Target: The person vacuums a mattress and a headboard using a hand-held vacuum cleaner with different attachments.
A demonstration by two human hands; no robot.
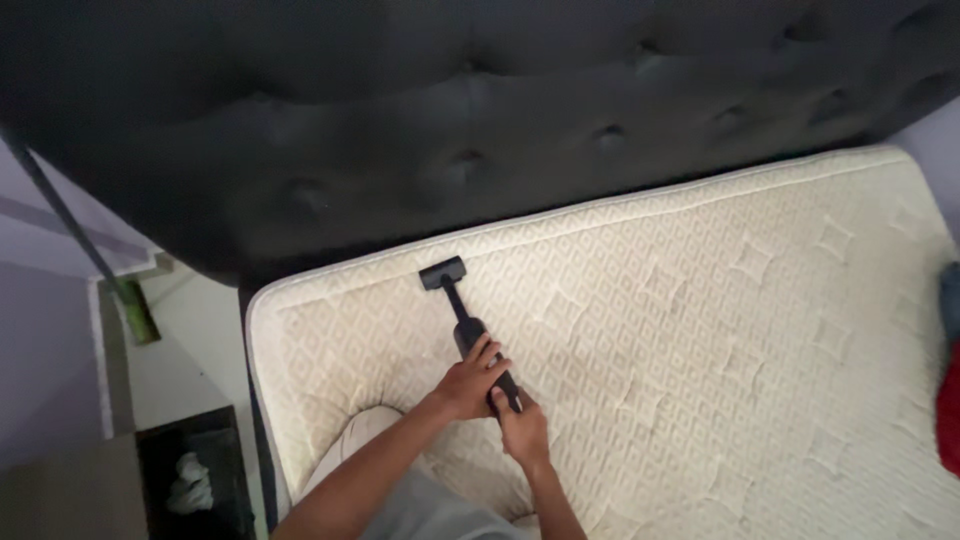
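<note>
Two hands gripped one small black handheld vacuum (470, 318), which lay on the bare cream mattress (700, 330) near its head end, with its flat nozzle (442, 272) just short of the piped edge. The left hand (470, 382) was wrapped over the top of the body, fingers curled around it; the right hand (522, 428) clasped the rear of the handle from below, so both were closed on the tool. To do this pass well, the nozzle likely needed to stay flat on the quilted fabric, pushed in slow straight strokes along the seam, where the dirt probably gathered. Beyond the mattress rose a dark tufted headboard (470, 120). At the left stood a long-handled tool (90, 250) on the pale floor (185, 350), and red cloth (950, 410) showed at the right edge.
</note>
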